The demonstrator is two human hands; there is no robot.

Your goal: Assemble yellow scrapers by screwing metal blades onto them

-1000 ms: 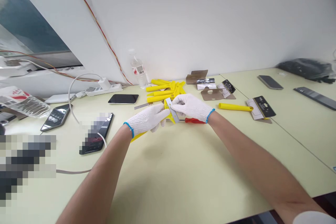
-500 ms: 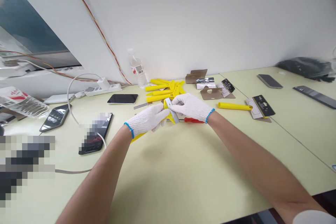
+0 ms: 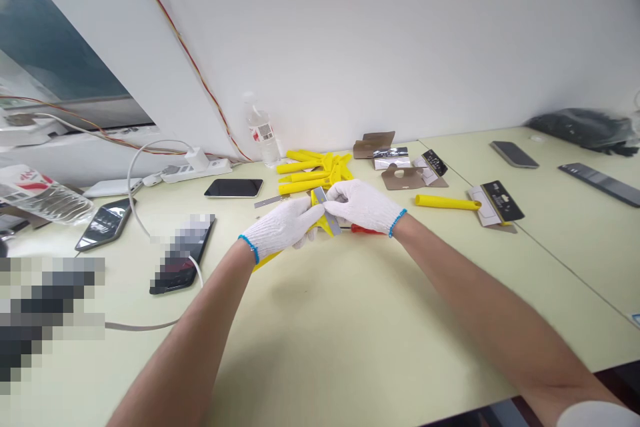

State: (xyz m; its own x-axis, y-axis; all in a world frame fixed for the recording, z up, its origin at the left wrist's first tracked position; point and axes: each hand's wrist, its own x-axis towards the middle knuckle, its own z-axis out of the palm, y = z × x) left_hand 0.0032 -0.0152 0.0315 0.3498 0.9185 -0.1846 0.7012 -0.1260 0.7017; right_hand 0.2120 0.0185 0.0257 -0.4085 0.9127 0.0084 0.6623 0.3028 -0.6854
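Observation:
My left hand (image 3: 280, 227), in a white knit glove with a blue cuff, is closed round a yellow scraper (image 3: 316, 199). The scraper's handle sticks out below the wrist. Across its head lies a flat metal blade (image 3: 332, 221). My right hand (image 3: 363, 207), gloved alike, has thumb and fingertips pinched at the middle of this blade; anything small between them is hidden. A red-handled screwdriver (image 3: 363, 229) lies under the right hand, mostly covered. Behind the hands is a pile of yellow scraper handles (image 3: 310, 181), and a loose metal blade (image 3: 268, 201) lies left of it.
A yellow handle (image 3: 445, 203) and card packaging (image 3: 495, 205) lie to the right. More opened cardboard (image 3: 395, 177) is by the wall. A water bottle (image 3: 262, 133) stands behind the pile. Phones (image 3: 233, 188), a power strip (image 3: 200, 170) and a white cable (image 3: 135, 193) occupy the left.
The scraper has tilted slightly in my hands, and its blade looks darker. My right hand has shifted a little left, covering more of the red screwdriver.

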